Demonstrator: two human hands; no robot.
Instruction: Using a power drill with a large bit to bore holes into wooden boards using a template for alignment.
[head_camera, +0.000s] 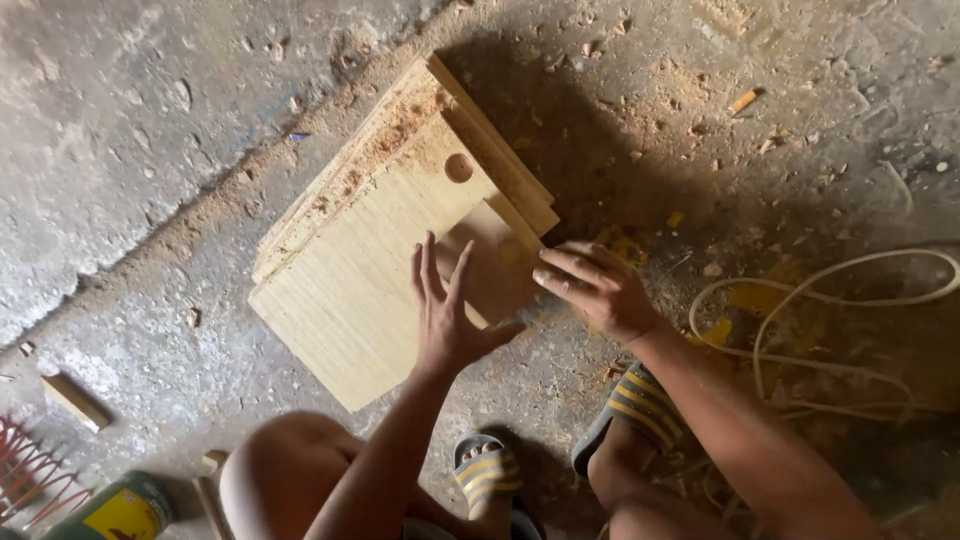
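One package noted: a green can (120, 510) with a yellow label (122, 516), lying on the floor at the near left edge, partly cut off. No signs or screens.

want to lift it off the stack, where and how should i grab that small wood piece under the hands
Grip the small wood piece by its two free edges, coming from the near right side where the right hand sits. It lies flat on the large board, and the thicker strip seems to block its far edge.

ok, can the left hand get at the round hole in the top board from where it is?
Probably yes. The left hand lies open and empty on the top board, and the round hole sits just past its fingertips, with bare wood between; the right hand stays off to the side.
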